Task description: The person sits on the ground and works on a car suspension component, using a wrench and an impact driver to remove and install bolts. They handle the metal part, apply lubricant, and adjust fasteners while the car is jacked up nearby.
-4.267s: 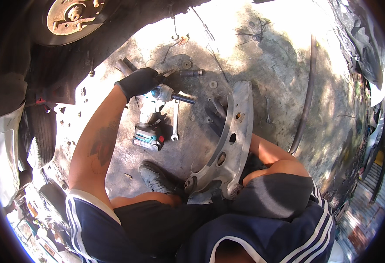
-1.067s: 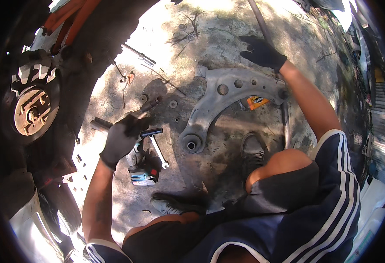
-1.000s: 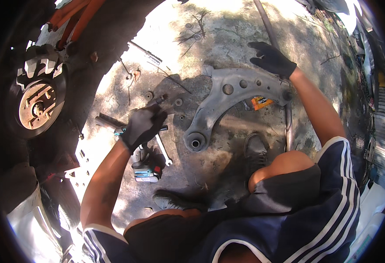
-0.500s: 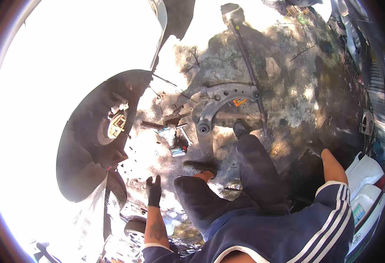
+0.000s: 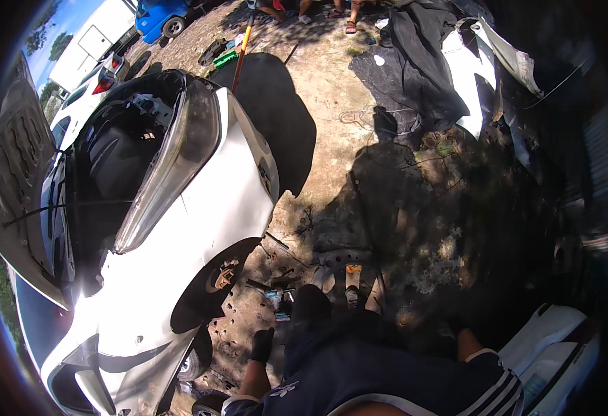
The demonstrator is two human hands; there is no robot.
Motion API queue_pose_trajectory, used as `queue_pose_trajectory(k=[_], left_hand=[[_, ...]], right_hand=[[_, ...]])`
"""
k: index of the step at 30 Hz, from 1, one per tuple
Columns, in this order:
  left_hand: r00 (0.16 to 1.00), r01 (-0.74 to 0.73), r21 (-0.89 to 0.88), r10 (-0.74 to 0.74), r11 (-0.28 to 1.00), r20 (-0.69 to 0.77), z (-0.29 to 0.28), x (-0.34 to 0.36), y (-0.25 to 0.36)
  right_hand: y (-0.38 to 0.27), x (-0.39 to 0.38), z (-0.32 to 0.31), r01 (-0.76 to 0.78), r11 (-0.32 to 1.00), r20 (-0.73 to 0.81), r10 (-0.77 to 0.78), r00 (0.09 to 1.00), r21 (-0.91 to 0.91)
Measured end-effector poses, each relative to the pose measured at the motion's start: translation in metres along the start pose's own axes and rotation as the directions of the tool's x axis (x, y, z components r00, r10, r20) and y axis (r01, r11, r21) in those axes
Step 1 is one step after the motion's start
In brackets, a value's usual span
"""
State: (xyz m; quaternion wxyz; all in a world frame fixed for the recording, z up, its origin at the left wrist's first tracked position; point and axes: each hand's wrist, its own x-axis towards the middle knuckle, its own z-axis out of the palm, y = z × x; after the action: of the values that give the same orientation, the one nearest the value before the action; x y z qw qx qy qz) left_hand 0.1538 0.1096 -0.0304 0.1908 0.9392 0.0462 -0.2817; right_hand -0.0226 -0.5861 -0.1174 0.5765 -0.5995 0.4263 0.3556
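Note:
My left hand (image 5: 262, 344), in a dark glove, hangs beside the white car's front wheel opening, its fingers loosely apart with nothing seen in them. Off to the right, my right hand (image 5: 457, 326), also dark-gloved, is sunk in shadow, and its fingers do not show clearly. On the ground ahead of my feet lies a curved metal car control arm (image 5: 331, 259), largely in my shadow. A small orange item (image 5: 354, 268) is beside it, and a long bar (image 5: 380, 283) lies at its right end. Neither hand touches these parts.
The white car (image 5: 200, 277) with raised hood (image 5: 23, 166) fills the left; its wheel hub (image 5: 226, 274) is exposed. Small tools and a blue-white package (image 5: 274, 296) lie nearby. A white bumper-like panel (image 5: 546, 340) stands right. Dark sheeting (image 5: 415, 76) and people's legs (image 5: 352, 14) are far ahead.
My view has tilted up, bringing in the car's front, the hood and the people far ahead. The control arm and both hands now sit lower in the picture; I have taken hold of nothing visible.

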Motion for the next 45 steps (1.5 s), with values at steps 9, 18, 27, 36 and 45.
queue_pose_trajectory(k=[9,18,27,36,45], left_hand=[[0.917,-0.394,-0.265,0.356,0.88,-0.183,-0.119,0.151,0.192],[0.935,-0.335,-0.528,0.204,0.781,-0.291,-0.148,0.403,0.327],[0.93,-0.338,-0.869,0.268,0.362,-0.251,-0.313,0.593,0.42],[0.936,-0.23,-0.453,0.068,0.862,-0.345,-0.347,0.715,0.435],[0.773,-0.034,-0.847,-0.524,0.53,-0.359,-0.398,0.789,0.508]], right_hand=[[-0.224,0.078,-0.041,0.665,0.527,0.118,-0.73,0.673,-0.53],[-0.459,0.147,-0.087,0.137,0.954,-0.125,-0.106,0.986,0.266],[-0.618,0.174,-0.122,-0.083,0.939,-0.115,0.128,0.985,0.335],[-0.828,0.333,-0.183,-0.237,0.956,0.012,0.239,0.971,0.17],[-1.242,0.469,-0.176,0.273,0.924,0.095,-0.257,0.962,-0.269]])
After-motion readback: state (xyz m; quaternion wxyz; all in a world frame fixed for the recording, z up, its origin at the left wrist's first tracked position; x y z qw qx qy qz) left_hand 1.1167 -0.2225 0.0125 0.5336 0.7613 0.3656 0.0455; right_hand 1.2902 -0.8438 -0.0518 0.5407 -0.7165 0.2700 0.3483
